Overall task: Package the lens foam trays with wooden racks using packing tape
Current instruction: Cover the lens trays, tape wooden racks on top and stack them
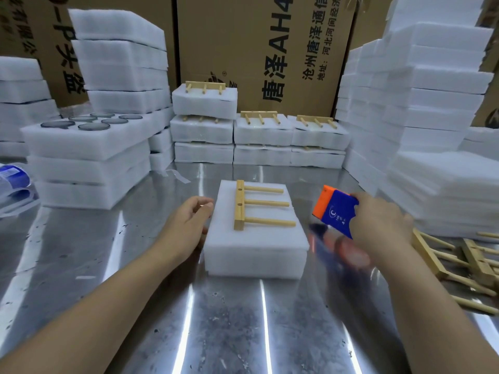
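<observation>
A white foam tray stack (256, 247) lies on the metal table (216, 319) in front of me. On top of it rests a wooden rack (240, 205), its three pegs pointing right. My left hand (189, 220) touches the stack's left side with fingers curled and holds nothing. To the right of the stack, my right hand (378, 222) grips a blue and orange tape dispenser (336, 210) just above the table. The dispenser's reflection blurs on the metal below it.
Taped foam packs with racks (263, 128) stand stacked at the back. An open foam tray with dark lenses (89, 130) tops a pile at left. Tall foam piles (432, 103) fill the right side, loose wooden racks (464, 260) lie at right, and cardboard boxes (270, 49) stand behind.
</observation>
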